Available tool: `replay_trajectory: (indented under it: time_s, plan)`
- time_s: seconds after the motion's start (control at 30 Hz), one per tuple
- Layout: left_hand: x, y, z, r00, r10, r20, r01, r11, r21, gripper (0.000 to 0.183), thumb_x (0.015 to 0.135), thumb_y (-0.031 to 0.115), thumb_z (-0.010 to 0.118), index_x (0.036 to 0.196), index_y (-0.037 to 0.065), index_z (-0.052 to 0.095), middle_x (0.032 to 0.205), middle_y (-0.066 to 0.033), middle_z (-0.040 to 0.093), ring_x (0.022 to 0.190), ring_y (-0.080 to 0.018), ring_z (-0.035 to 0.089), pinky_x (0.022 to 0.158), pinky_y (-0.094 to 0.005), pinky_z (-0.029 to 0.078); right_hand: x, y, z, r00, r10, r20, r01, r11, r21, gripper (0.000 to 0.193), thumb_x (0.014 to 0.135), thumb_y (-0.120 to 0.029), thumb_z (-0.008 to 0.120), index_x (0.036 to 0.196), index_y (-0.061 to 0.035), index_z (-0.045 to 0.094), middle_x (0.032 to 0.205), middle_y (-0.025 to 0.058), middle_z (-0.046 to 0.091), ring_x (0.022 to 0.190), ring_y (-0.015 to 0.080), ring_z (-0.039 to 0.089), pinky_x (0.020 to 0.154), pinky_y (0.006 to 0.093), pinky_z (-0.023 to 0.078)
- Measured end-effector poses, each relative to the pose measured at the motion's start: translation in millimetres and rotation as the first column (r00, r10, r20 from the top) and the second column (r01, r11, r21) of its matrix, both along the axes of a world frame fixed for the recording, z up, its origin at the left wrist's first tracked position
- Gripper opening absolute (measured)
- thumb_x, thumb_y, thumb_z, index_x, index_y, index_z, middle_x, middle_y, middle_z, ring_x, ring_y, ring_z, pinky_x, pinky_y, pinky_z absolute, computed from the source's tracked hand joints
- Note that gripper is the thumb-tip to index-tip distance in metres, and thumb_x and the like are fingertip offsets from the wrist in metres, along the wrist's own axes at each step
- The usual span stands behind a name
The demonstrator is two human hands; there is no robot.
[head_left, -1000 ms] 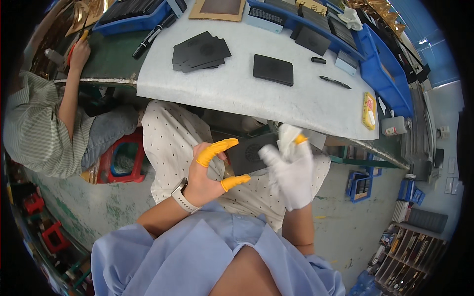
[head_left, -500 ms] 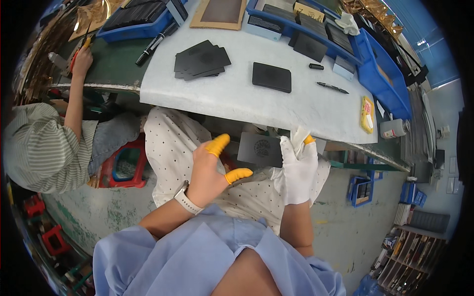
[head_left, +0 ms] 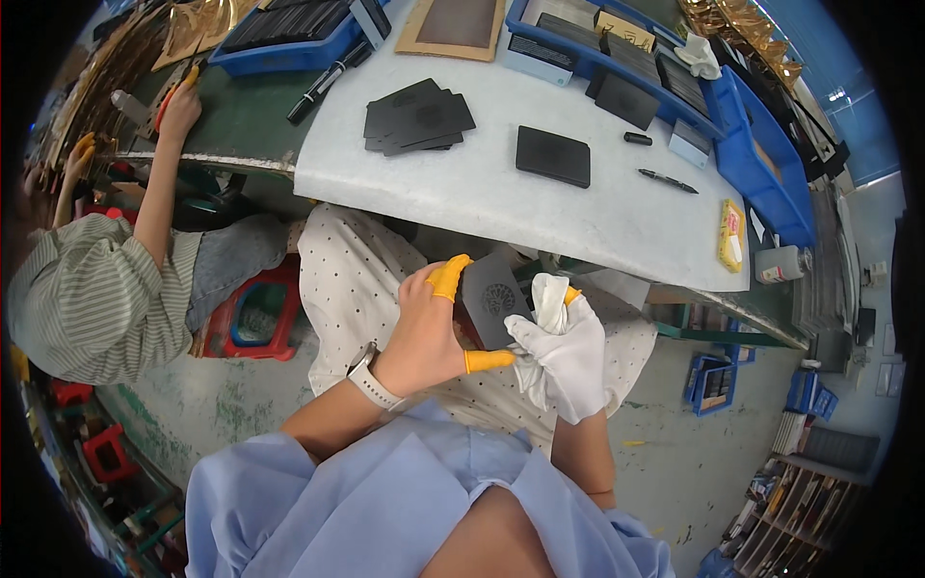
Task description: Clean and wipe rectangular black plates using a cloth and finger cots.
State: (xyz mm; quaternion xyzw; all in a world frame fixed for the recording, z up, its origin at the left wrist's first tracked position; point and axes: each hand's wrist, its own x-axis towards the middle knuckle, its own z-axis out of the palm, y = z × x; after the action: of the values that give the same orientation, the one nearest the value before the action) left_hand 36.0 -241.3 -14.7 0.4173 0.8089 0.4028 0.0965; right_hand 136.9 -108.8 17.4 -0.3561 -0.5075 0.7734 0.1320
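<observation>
Spanning the black card [head_left: 496,301] edge to edge, the left hand [head_left: 429,328] grips it just right of frame center, above the lap: index at the upper-left corner, thumb along the lower edge. Edge hold leaves the round embossed-looking mark exposed, probably to keep skin off the face. Yellow finger covers [head_left: 489,362] on those two digits: thin, wrinkled, rubbery, likely for grip and against prints.

Right hand [head_left: 570,361] wears a white glove, soft knit by the look. Fingers curled at the card's right edge, bunched white fabric [head_left: 550,292] rising at the top. Can't tell if that's a loose cloth or part of the glove, nor whether the fingers pinch the card. Soft material would suit a scuff-prone matte face.

Upper middle of frame: loosely fanned cards [head_left: 419,118], thin, flat, dark matte; right of them a squared stack [head_left: 553,156], edges aligned. Separate piles, so maybe two groups. Both sit on a pale sheet [head_left: 405,197], slightly creased, papery or felt-like, likely surface protection.

Upper right: slim black pen [head_left: 668,180], small black cylinder [head_left: 637,139] near it, glossy yellow packet [head_left: 731,236] by the sheet's edge. Blue plastic bin [head_left: 766,183] beyond, rigid-walled.
</observation>
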Motion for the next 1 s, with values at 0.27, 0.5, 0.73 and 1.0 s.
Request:
replay_trajectory:
  time_s: [0.27,0.5,0.73,1.0]
  plan:
    - [3,-7,3,0.954,-0.272,0.126,0.26,0.96,0.101,0.088,0.056,0.038,0.083,0.125,-0.002,0.043,0.124,-0.0189,0.044,0.121,-0.0385,0.032,0.101,-0.0472,0.027,-13,12,-14,0.996,0.008,-0.092,-0.001,0.997,0.073,0.043,0.077,0.007,0.066,0.116,0.0051,0.048,0.106,0.0057,0.057,0.086,0.0104,0.058,0.072,0.0243,0.051]
    - [11,-9,9,0.926,-0.316,0.205,0.299,0.948,0.11,0.088,0.055,0.037,0.084,0.124,-0.001,0.044,0.12,-0.0192,0.045,0.123,-0.0371,0.031,0.101,-0.0464,0.026,-18,39,-4,0.967,-0.249,-0.056,0.254,0.961,0.11,0.027,0.084,-0.004,0.063,0.108,-0.0023,0.05,0.086,0.0044,0.058,0.07,0.0091,0.059,0.058,0.0224,0.049]
    - [13,-5,10,0.955,-0.276,0.104,0.268,0.959,0.09,0.087,0.054,0.037,0.084,0.122,-0.001,0.043,0.12,-0.0168,0.046,0.121,-0.0349,0.035,0.101,-0.0454,0.026,-17,16,-7,0.996,0.067,-0.064,-0.048,0.964,0.262,0.032,0.082,0.001,0.064,0.111,-0.0017,0.051,0.088,0.0001,0.055,0.077,0.0082,0.057,0.067,0.0218,0.047]
    - [16,-7,6,0.984,-0.046,0.174,0.027,0.994,0.11,0.09,0.055,0.036,0.084,0.124,-0.001,0.041,0.121,-0.0199,0.043,0.119,-0.037,0.035,0.101,-0.0452,0.026,-8,17,6,0.984,-0.176,0.029,0.172,0.981,0.09,0.03,0.084,-0.002,0.063,0.111,-0.0029,0.051,0.081,-0.0003,0.056,0.062,0.0054,0.053,0.053,0.0183,0.042]
